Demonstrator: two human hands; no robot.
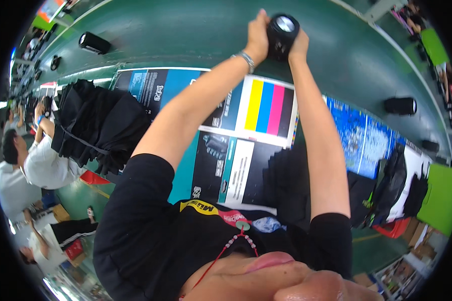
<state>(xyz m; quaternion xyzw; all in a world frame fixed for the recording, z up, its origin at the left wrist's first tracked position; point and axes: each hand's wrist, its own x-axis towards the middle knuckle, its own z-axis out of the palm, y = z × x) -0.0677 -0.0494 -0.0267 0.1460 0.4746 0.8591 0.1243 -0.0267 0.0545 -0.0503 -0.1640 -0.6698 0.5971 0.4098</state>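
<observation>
Both my arms stretch forward over the green belt, holding up one black cylindrical speaker [281, 42]. Its round silver-centred end faces up. My left hand [257, 37] closes on its left side, and my right hand [299, 46] grips the right side. Below my arms lie printed cardboard sheets [183, 173] with teal and black panels and a block of colour bars. Just left of them a bundle of black fabric pouches [100, 125] is bound by a band. More black pouches [289, 175] lie in front of my chest, partly hidden by my right arm.
Further speakers lie on the green belt [186, 30]: one black speaker [94, 43] to the left, another speaker [401, 105] to the right. A blue printed sheet [359, 138] lies right of my arm. Co-workers [50, 155] are at the left; a green panel [439, 198] stands at the right.
</observation>
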